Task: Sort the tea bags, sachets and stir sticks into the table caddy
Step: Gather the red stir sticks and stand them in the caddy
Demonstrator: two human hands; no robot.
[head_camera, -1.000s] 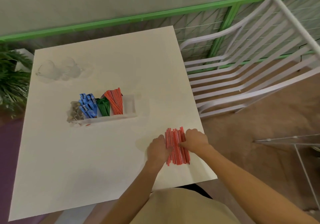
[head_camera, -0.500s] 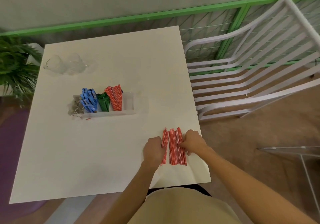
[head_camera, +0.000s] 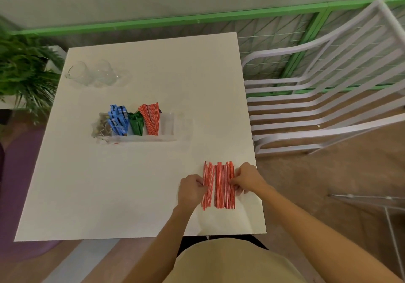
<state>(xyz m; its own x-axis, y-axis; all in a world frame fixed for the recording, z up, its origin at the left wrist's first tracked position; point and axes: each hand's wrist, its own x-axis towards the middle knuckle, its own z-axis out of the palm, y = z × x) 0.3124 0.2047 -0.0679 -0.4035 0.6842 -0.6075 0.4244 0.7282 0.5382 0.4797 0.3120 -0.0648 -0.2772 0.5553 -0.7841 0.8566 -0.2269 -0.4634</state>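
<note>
A row of red-and-white stir sticks (head_camera: 220,185) lies flat near the table's front right corner. My left hand (head_camera: 190,189) pinches a few sticks at the row's left side, slightly split from the others. My right hand (head_camera: 246,178) has its fingers curled over the row's right edge. A clear table caddy (head_camera: 168,127) stands mid-table. It holds tea bags (head_camera: 101,125), blue sachets (head_camera: 118,118), green sachets (head_camera: 136,124) and more stir sticks (head_camera: 150,116); its rightmost compartment looks empty.
Clear glasses (head_camera: 94,74) stand at the white table's (head_camera: 109,195) far left. A white slatted chair (head_camera: 317,98) is to the right, a green plant (head_camera: 22,72) to the left. A green railing runs behind the table.
The loose sticks have been squared into a straighter row, and a small gap has opened between the left few and the others. Both hands stay at the row's sides.
</note>
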